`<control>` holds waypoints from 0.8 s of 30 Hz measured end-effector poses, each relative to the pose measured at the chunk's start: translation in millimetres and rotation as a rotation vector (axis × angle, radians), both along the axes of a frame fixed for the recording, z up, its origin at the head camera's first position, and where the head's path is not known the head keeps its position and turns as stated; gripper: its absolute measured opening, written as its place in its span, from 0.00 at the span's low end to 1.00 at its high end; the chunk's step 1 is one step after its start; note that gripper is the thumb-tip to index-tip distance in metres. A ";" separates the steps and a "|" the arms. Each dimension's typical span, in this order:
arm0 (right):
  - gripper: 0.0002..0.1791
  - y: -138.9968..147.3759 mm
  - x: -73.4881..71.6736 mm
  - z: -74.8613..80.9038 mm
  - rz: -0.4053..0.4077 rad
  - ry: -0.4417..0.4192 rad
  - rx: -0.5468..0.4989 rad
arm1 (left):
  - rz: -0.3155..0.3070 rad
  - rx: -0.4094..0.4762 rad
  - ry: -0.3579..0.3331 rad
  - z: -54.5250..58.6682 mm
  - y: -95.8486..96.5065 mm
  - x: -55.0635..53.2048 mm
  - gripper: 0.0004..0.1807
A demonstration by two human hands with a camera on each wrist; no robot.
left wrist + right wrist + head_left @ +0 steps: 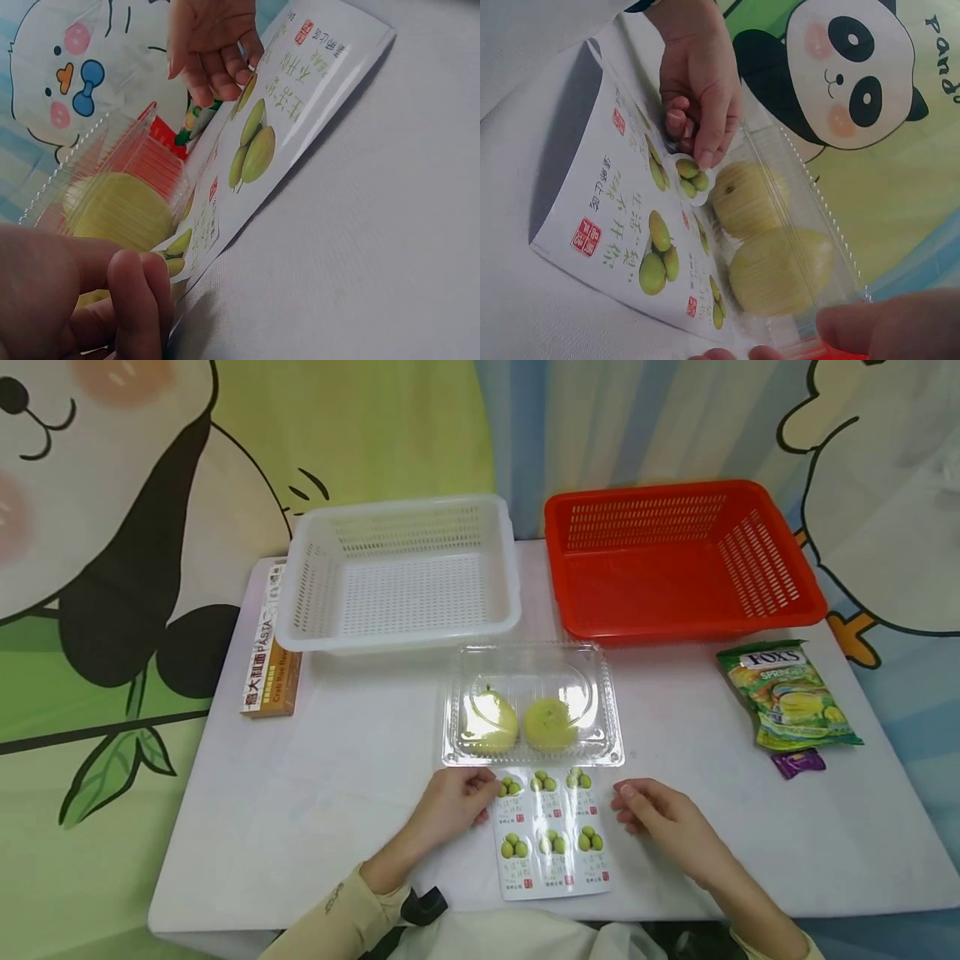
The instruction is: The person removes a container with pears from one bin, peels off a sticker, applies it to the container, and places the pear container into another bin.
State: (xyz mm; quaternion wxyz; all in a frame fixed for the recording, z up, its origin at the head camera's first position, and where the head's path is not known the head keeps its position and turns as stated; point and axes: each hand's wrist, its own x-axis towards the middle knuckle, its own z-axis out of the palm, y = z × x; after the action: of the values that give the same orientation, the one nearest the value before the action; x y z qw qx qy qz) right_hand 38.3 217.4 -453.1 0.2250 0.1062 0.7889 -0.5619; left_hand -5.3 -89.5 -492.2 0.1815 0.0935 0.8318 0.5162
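A sheet of stickers (552,835) printed with green pears lies on the table below a clear plastic clamshell box (534,672). Two yellow-green pears (780,270) sit inside the closed box. At the sheet's upper left corner, my left hand (456,797) pinches the edge of a pear sticker (694,180), which looks partly lifted from its backing. My right hand (663,814) hovers just off the sheet's right edge, thumb and fingers apart and holding nothing. In the left wrist view the sheet slants up from the table.
Behind the box stand a white basket (405,639) and a red basket (675,627). A pasta box (272,668) lies at the left. Toward the right are a green FOX'S candy bag (791,697) and a small purple wrapped candy (798,763).
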 end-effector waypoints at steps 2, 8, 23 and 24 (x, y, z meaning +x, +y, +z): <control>0.27 -3.4 2.2 0.4 0.030 -0.008 -0.005 | -0.001 -0.002 0.003 0.3 0.5 0.0 0.06; 0.27 -9.8 6.6 3.0 -0.014 -0.089 -0.174 | 0.015 -0.013 0.017 0.2 1.4 0.5 0.06; 0.24 -23.1 3.7 2.4 -0.168 -0.178 -0.336 | 0.043 -0.003 -0.002 -1.0 2.3 1.7 0.05; 0.24 -24.3 3.5 2.4 -0.173 -0.177 -0.342 | 0.043 -0.001 -0.005 -1.0 2.2 1.8 0.06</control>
State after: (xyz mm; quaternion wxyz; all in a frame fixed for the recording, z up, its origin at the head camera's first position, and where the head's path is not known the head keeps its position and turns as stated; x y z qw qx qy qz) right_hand 41.8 193.1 -450.7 0.2591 0.1830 0.6470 -0.6934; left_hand -3.6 -87.3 -493.2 0.1725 0.0740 0.8334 0.5197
